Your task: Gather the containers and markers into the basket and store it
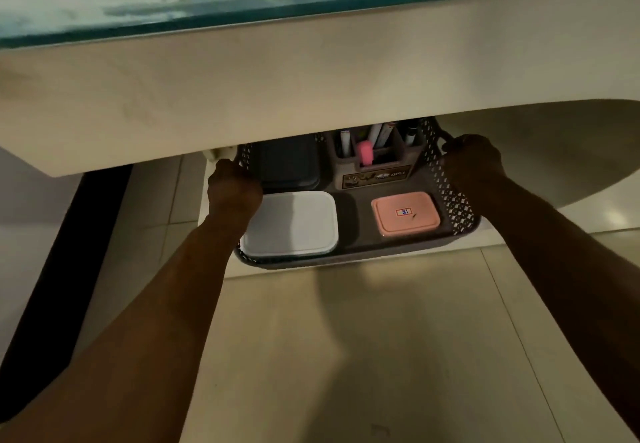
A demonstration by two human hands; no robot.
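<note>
A dark perforated basket sits partly under the table's thick edge, on a low white shelf. My left hand grips its left rim and my right hand grips its right handle. Inside lie a white-lidded container at front left, a pink-lidded container with a small label at front right, and a dark-lidded container at back left. A brown pen holder at the back holds several markers and a pink highlighter. The basket's far end is hidden by the table.
A glass-topped table with a cream apron overhangs the basket. The white shelf lies below it. Beige floor tiles fill the foreground. A dark table leg slants down at the left.
</note>
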